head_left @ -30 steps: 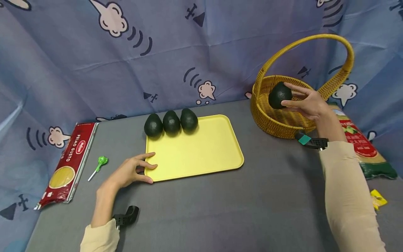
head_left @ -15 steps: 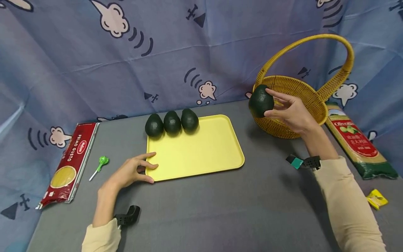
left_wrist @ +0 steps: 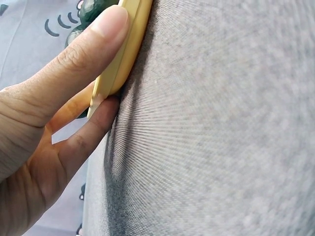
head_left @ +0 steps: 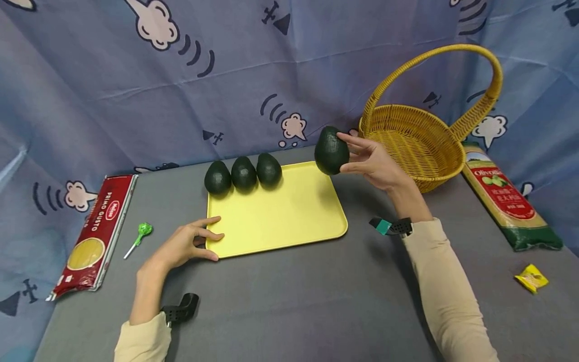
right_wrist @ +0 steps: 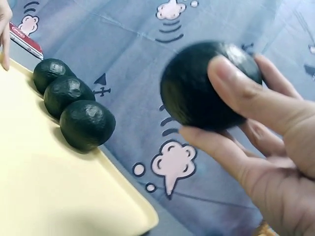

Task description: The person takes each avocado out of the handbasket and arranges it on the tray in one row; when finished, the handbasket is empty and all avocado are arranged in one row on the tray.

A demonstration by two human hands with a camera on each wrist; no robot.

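Observation:
My right hand (head_left: pixel 377 163) holds a dark green avocado (head_left: pixel 330 151) between thumb and fingertips, raised above the back right corner of the yellow tray (head_left: pixel 280 216). In the right wrist view the thumb lies across the near side of this avocado (right_wrist: pixel 189 93), with fingers around the other sides. Three more avocados (head_left: pixel 244 175) stand in a row along the tray's back left edge. My left hand (head_left: pixel 183 246) holds the tray's front left corner; in the left wrist view, the thumb and a finger pinch its rim (left_wrist: pixel 132 59).
A yellow wicker basket (head_left: pixel 413 143) with a tall handle stands at the back right. Beside it lies an Olivoilà packet (head_left: pixel 506 196), with a yellow wrapped sweet (head_left: pixel 531 278) in front. At left are a red pasta packet (head_left: pixel 97 236) and a green lollipop (head_left: pixel 143 230).
My right hand has carried the avocado out of the basket and leftward to the tray's back right corner. My left hand has stayed at the tray's corner.

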